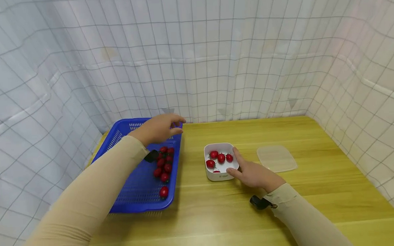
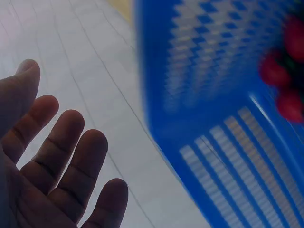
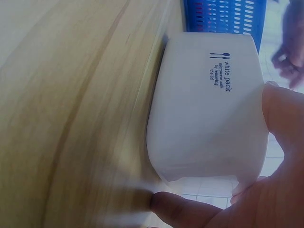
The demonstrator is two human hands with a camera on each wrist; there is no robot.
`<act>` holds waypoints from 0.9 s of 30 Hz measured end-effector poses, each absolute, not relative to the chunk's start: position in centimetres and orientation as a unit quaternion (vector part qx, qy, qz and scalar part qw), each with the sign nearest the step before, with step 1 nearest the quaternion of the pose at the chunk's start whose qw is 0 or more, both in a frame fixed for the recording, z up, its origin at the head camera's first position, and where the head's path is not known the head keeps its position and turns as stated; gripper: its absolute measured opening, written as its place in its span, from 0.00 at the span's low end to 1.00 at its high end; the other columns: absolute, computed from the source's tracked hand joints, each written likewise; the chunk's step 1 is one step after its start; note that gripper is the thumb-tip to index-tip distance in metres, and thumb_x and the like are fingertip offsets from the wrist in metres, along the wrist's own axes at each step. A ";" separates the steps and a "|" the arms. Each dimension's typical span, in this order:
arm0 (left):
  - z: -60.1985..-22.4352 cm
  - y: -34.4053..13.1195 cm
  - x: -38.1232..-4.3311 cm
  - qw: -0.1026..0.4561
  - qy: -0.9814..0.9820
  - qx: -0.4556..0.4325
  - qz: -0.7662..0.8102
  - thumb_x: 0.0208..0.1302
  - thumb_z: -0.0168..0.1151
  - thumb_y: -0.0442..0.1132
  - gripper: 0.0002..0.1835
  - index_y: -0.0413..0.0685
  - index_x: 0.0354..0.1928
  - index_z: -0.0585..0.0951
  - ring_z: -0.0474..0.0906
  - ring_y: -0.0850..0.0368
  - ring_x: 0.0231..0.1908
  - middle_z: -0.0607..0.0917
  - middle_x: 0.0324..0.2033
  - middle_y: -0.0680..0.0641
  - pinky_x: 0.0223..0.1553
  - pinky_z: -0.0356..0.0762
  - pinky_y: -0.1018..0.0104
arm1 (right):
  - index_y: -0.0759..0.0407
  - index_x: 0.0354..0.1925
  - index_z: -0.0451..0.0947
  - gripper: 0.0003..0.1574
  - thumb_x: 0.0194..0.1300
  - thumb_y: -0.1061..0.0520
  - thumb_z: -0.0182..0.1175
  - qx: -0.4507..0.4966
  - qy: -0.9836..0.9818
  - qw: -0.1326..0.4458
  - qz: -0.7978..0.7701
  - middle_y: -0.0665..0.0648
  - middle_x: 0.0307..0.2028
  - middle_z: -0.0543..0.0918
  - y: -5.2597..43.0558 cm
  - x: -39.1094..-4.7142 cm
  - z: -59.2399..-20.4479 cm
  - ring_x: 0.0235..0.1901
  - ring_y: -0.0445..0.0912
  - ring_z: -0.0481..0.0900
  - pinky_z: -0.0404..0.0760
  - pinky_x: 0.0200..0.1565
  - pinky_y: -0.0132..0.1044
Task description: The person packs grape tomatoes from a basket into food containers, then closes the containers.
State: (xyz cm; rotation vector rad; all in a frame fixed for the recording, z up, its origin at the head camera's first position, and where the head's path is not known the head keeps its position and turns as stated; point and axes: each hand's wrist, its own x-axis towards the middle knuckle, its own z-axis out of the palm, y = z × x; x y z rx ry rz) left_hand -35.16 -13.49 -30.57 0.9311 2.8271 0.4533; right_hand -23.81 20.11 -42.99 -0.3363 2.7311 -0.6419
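My left hand [image 1: 161,128] is raised over the far right corner of a blue plastic basket [image 1: 142,207]. In the left wrist view its fingers [image 2: 66,133] are spread and loosely bent, with nothing in them. A group of cherry tomatoes [image 1: 164,163] lies along the basket's right side. To the right, my right hand [image 1: 254,175] holds a white food container [image 3: 209,104] at its near right corner, thumb at the rim. Several cherry tomatoes [image 1: 221,158] with green stems sit inside the container, partly hidden by its front wall.
A translucent lid [image 1: 277,158] lies flat on the wooden table [image 1: 208,219], right of the container. White checked curtains [image 1: 210,55] close off the back and both sides. The basket's slotted wall [image 2: 228,166] stands between the tomatoes and the container.
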 end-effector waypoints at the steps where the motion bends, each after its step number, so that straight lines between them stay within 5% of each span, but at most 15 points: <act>1: -30.7 -14.4 -35.6 0.068 0.939 0.301 0.150 0.79 0.60 0.47 0.25 0.50 0.73 0.76 0.81 0.44 0.61 0.85 0.60 0.43 0.65 0.78 0.44 | 0.54 0.85 0.26 0.63 0.78 0.25 0.46 -0.117 0.955 0.157 -0.224 0.71 0.73 0.71 20.2 -23.9 -43.0 0.68 0.63 0.78 0.73 0.71 0.59; 17: -35.0 -24.3 -37.5 0.191 0.949 0.227 0.109 0.72 0.68 0.42 0.24 0.45 0.67 0.82 0.77 0.29 0.65 0.83 0.61 0.29 0.68 0.71 0.33 | 0.57 0.85 0.26 0.62 0.79 0.26 0.45 -0.130 0.950 0.156 -0.237 0.72 0.75 0.68 20.2 -23.8 -42.6 0.71 0.65 0.74 0.71 0.73 0.60; 27: -37.1 -25.4 -37.3 0.225 0.940 0.219 0.131 0.67 0.71 0.40 0.24 0.43 0.64 0.83 0.82 0.34 0.60 0.86 0.57 0.31 0.66 0.73 0.35 | 0.57 0.85 0.27 0.63 0.78 0.26 0.46 -0.126 0.950 0.157 -0.237 0.72 0.76 0.67 20.0 -23.7 -42.9 0.70 0.64 0.75 0.70 0.73 0.60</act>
